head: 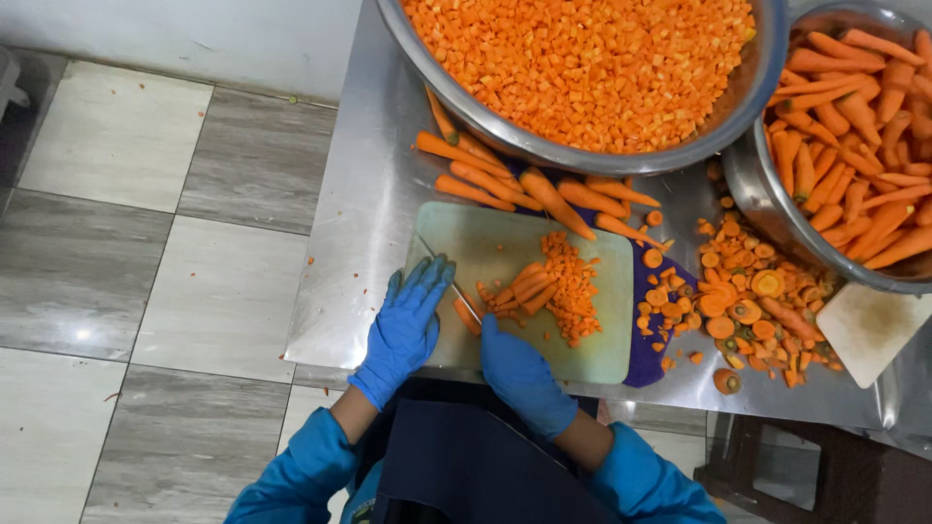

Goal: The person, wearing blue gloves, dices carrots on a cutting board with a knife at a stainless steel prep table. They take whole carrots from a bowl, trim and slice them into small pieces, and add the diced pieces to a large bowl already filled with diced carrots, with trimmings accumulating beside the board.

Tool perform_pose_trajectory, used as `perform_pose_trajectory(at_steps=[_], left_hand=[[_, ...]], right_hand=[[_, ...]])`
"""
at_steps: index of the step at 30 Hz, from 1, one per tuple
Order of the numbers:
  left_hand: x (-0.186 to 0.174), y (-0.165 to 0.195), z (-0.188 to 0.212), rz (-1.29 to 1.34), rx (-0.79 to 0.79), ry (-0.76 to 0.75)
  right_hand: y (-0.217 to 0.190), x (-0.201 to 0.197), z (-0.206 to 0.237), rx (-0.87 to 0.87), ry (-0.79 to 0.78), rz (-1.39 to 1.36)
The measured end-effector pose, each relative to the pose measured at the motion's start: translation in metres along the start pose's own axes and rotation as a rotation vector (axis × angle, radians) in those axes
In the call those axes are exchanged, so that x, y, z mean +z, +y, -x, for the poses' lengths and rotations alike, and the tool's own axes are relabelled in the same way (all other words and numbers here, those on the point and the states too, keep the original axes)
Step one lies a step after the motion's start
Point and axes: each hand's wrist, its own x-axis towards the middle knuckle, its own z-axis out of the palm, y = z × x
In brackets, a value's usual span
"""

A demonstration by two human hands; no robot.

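Both my hands wear blue gloves. My right hand grips the handle of a knife, whose thin blade runs diagonally across a pale green cutting board. My left hand lies flat with its fingers stretched over the blade's far end. Just right of the blade sit a few carrot strips and a heap of diced carrot. Several peeled whole carrots lie along the board's far edge.
A big steel bowl full of diced carrot stands behind the board. A second bowl at right holds peeled carrots. Carrot ends are piled beside a white board. The steel table ends at left above a tiled floor.
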Motion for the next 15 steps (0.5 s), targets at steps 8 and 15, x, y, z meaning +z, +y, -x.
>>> perform_pose_trajectory(at_steps=[8,15], left_hand=[[0.002,-0.011,-0.007,-0.121,0.107,0.057],[-0.006,-0.02,-0.008,-0.05,0.111,0.082]], right_hand=[[0.006,-0.006,0.007,0.042,0.046,-0.163],[-0.009,0.002,0.006,-0.083,0.134,-0.069]])
